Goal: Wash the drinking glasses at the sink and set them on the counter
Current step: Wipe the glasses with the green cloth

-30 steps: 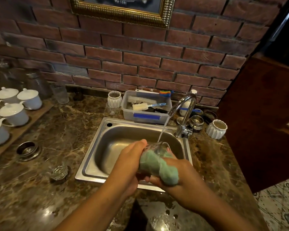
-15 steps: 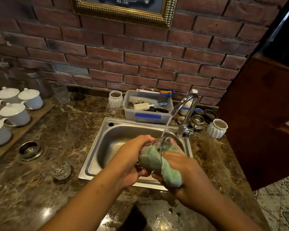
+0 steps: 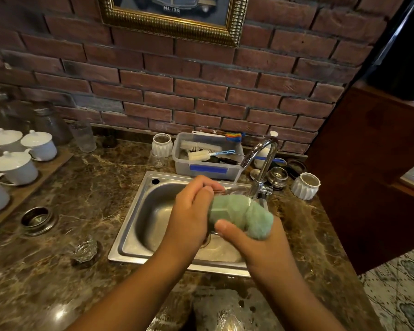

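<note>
Over the steel sink [image 3: 139,211], my left hand [image 3: 191,211] grips a clear drinking glass [image 3: 225,191], mostly hidden by the hand and cloth. My right hand [image 3: 253,244] presses a green cloth [image 3: 239,212] around the glass. Water runs from the chrome faucet [image 3: 261,163] onto the glass rim. Another small cut glass [image 3: 85,250] stands on the marble counter [image 3: 81,192] left of the sink. A tall clear glass [image 3: 83,136] stands near the brick wall.
A plastic tub [image 3: 206,167] with brushes sits behind the sink. White ribbed cups [image 3: 305,186] [image 3: 161,144] flank it. White lidded cups [image 3: 16,167] rest on a wooden board at left. A metal ring [image 3: 36,218] is set in the counter. A wooden panel stands at right.
Both hands have lifted the glass and cloth up and back toward the faucet. The cloth now wraps further around the glass. The water keeps running.
</note>
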### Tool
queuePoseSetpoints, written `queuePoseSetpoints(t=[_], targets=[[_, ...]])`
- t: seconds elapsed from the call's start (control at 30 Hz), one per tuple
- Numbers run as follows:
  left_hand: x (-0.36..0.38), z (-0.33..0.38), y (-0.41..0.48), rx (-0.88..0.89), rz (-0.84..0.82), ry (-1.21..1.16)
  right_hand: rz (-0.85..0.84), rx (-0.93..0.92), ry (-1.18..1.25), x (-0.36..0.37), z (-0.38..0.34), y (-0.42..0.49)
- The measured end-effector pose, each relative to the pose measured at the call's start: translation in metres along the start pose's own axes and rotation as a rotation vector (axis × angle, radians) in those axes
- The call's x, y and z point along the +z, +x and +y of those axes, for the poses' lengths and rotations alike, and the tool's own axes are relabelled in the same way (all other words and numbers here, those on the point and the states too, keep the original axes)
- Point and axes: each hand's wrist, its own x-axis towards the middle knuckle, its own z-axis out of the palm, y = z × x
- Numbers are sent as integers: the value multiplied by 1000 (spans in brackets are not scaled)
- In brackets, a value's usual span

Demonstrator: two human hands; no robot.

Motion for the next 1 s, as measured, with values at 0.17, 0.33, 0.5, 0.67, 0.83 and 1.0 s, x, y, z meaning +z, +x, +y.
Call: queuePoseSetpoints(t=[0.17, 0.33, 0.5, 0.67, 0.83, 1.0], targets=[[4, 21, 0, -658, -63, -368, -163, -592, -829, -31, 0, 0], [14, 18, -4, -69, 36, -77, -67, -156, -10, -14, -3, -2], [-9, 1, 5, 765, -98, 509, -29, 400, 821, -6, 3, 6], [6, 13, -3, 86, -2, 110, -56, -16, 81, -16, 3, 10], [7, 30, 4, -719, 19, -439, -168, -572, -701, -30, 3, 15], [11, 28, 1, 243, 91, -49, -98, -203, 144, -10, -5, 15]])
